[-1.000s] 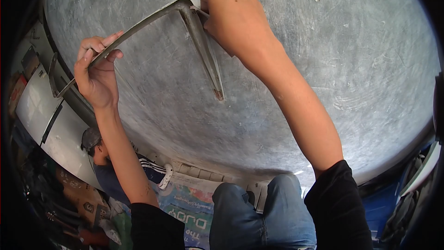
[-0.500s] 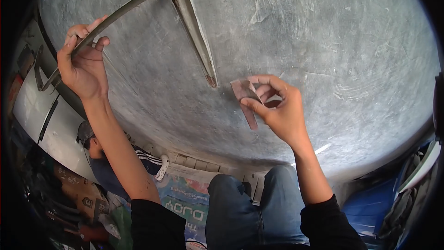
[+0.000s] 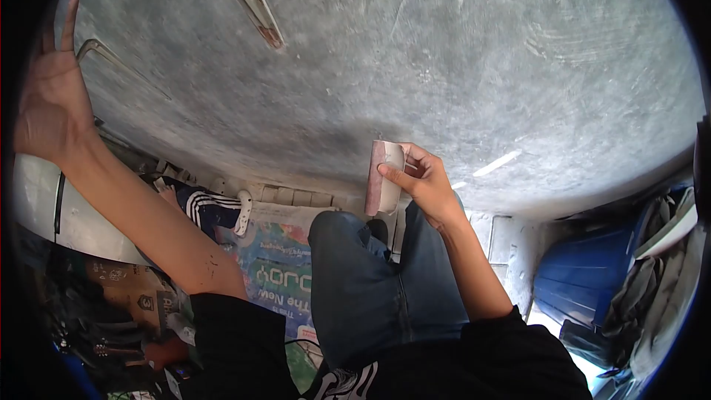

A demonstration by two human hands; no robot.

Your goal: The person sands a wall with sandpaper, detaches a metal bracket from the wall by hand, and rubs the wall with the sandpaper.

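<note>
My right hand (image 3: 426, 181) pinches a folded piece of sandpaper (image 3: 376, 178), its reddish grit side and pale backing both showing. It is close in front of a large, curved grey panel (image 3: 355, 59) with scuffs and pale scratch marks; whether the paper touches the panel I cannot tell. At the far left my left hand (image 3: 55, 96) is raised with its palm showing and its fingers extended, partly lost in the dark rim of the view. A bent end of a thin grey strip (image 3: 92, 48) shows beside it. Another length of grey strip (image 3: 248, 0) ends in a rusty tip on the panel.
A person's leg in striped dark trousers (image 3: 211, 204) and a white shoe (image 3: 244, 211) are at the lower left. A printed banner (image 3: 278, 252) covers the ground by my knees. Cardboard (image 3: 122, 292) lies left; a blue container (image 3: 581, 267) stands right.
My left hand has come off the grey strip and shifted left. My right hand has moved lower with the sandpaper, turning it more upright. The view has tilted downward.
</note>
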